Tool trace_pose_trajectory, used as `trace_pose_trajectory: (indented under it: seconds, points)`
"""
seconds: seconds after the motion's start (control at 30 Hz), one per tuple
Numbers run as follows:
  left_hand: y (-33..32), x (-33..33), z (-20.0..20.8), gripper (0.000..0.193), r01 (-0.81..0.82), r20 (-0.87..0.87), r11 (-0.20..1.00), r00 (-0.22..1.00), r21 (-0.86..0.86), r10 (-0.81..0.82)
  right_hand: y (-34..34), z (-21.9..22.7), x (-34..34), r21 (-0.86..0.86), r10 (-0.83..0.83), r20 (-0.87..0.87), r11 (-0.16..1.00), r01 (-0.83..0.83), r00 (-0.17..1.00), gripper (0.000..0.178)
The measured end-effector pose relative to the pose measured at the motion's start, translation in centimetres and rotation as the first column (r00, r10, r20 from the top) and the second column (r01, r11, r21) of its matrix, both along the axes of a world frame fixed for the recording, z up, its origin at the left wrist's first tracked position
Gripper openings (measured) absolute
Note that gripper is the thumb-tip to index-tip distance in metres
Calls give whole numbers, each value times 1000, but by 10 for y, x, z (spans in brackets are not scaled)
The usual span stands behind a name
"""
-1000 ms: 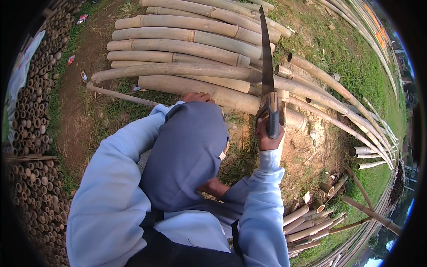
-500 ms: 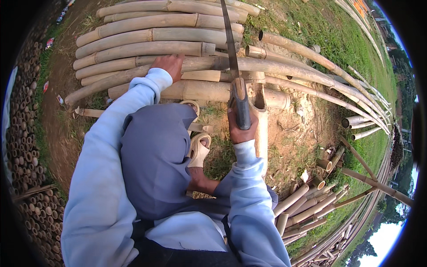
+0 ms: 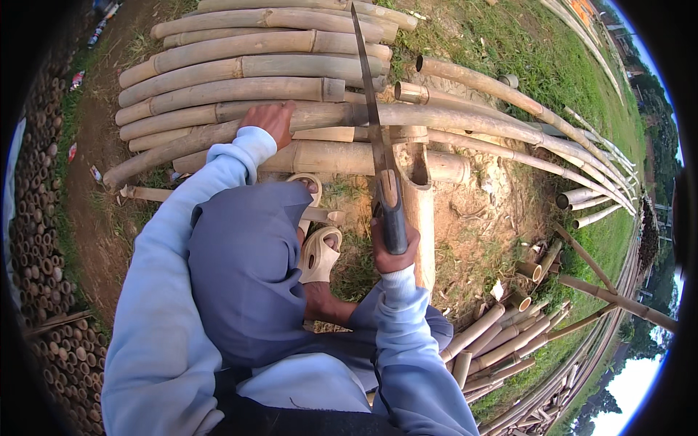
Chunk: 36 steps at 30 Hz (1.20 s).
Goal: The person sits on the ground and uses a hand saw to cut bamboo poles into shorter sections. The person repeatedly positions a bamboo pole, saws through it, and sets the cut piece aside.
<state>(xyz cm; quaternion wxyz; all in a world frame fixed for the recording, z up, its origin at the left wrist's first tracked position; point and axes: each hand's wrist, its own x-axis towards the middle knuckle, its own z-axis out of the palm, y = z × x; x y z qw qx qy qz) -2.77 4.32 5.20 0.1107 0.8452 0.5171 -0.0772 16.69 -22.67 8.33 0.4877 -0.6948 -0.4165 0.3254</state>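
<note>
My right hand (image 3: 392, 251) is closed round the dark handle of a handsaw (image 3: 376, 138), whose long blade points away from me. The blade lies across a long bamboo pole (image 3: 458, 118) that runs from left to right in front of me. Left of the blade, my left hand (image 3: 268, 123) grips the same pole from above, its fingers curled over the far side. Beneath the pole, a thicker bamboo piece (image 3: 327, 158) lies crosswise. An upright-looking bamboo piece with a cut-open end (image 3: 418, 211) stands just right of the saw handle.
Cut bamboo lengths (image 3: 240, 67) lie side by side beyond my left hand. More long poles (image 3: 509, 87) stretch to the right. Short bamboo pieces (image 3: 509, 338) are heaped at lower right, near crossed bamboo supports (image 3: 618, 299). Stacked bamboo ends (image 3: 54, 240) line the far left. My sandalled feet (image 3: 320, 256) are close below the pole.
My right hand has drawn the saw back toward me, with the blade still across the pole. My left hand keeps its hold; the whole view has shifted slightly.
</note>
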Motion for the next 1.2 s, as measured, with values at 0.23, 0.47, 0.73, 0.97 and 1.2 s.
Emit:
trace_pose_trajectory:
  seconds: [0.23, 0.47, 0.73, 0.97, 1.2]
  points:
    - [8, -11, -8, 53, 44, 0, 998, 999, 46, -44, -87, 14, -22, -88, -7, 27, 996, 9, 1000, 15]
    - [-1, -11, -1, 50, -5, 17, 1000, 1000, 25, 5, -109, 3, -14, -92, 31, 124, 996, -20, 992, 15]
    - [19, -16, 2, 52, 59, 33, 994, 997, 94, -63, -29, 0, -15, -38, -8, -16, 999, 7, 1000, 11]
    - [0, -13, -9, 52, 24, 18, 998, 1000, 60, -26, -125, -6, -15, -110, -21, 82, 993, 30, 996, 16]
    - [15, -2, 1, 50, 94, -4, 993, 996, 78, -94, 8, -13, -2, 11, 10, -53, 1000, -9, 999, 12]
